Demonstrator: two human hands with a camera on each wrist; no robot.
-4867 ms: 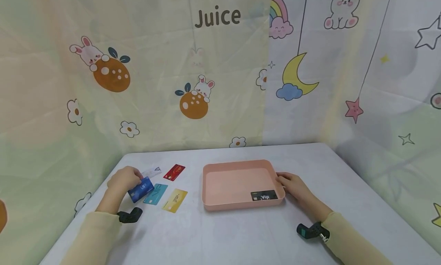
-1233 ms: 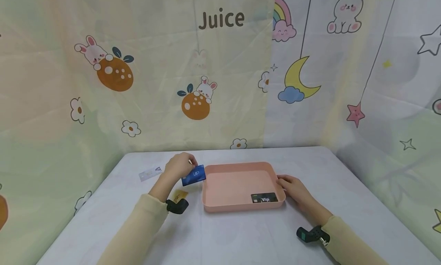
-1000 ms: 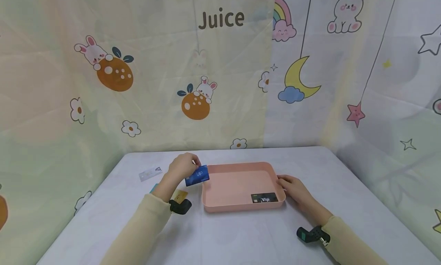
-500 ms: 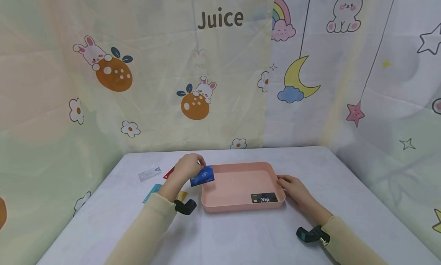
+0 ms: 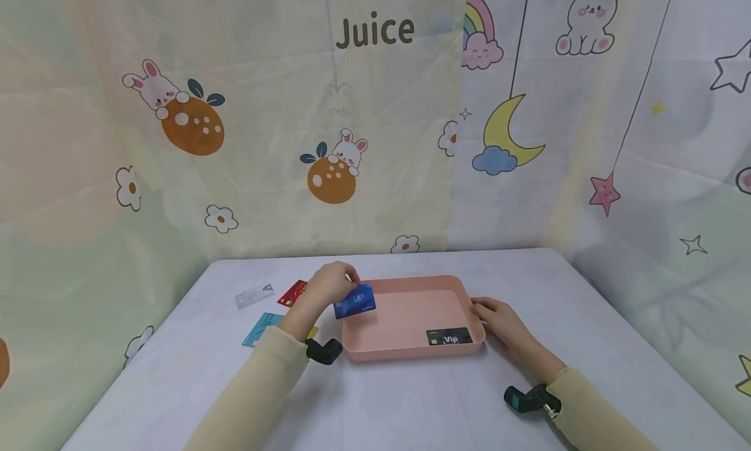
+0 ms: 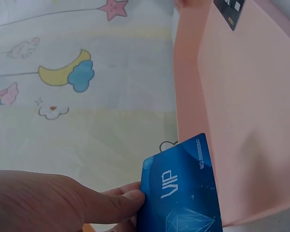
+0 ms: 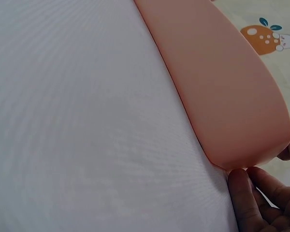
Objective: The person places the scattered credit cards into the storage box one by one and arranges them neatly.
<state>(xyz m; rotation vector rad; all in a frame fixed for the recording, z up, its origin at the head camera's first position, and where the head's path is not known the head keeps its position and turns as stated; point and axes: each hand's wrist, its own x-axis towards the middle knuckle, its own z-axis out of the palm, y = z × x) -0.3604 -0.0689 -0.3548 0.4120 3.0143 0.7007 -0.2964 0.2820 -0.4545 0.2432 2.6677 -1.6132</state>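
Thumb and fingers of my left hand [image 5: 333, 283] pinch a blue VIP card [image 5: 355, 301] by its edge. In the head view the card overlaps the left rim of a shallow pink tray [image 5: 405, 304]; the left wrist view shows the card [image 6: 181, 186] tilted beside the tray wall [image 6: 189, 82]. A black Vip card [image 5: 448, 336] lies inside the tray's near right corner. At the tray's right end, fingertips of my right hand [image 5: 499, 315] rest against the outer wall. The right wrist view shows the thumb [image 7: 244, 198] low at the corner.
Left of the tray, a pale clear card [image 5: 255, 296], a red card [image 5: 291, 293] and a teal card [image 5: 262, 328] lie on the white table [image 5: 411, 405]. A yellow card [image 5: 313, 332] is mostly hidden behind my left forearm. Printed curtains stand behind the table.
My left hand has lifted the blue card from the group at the left and carried it right to the tray's left rim. The right hand stays at the tray's right end.
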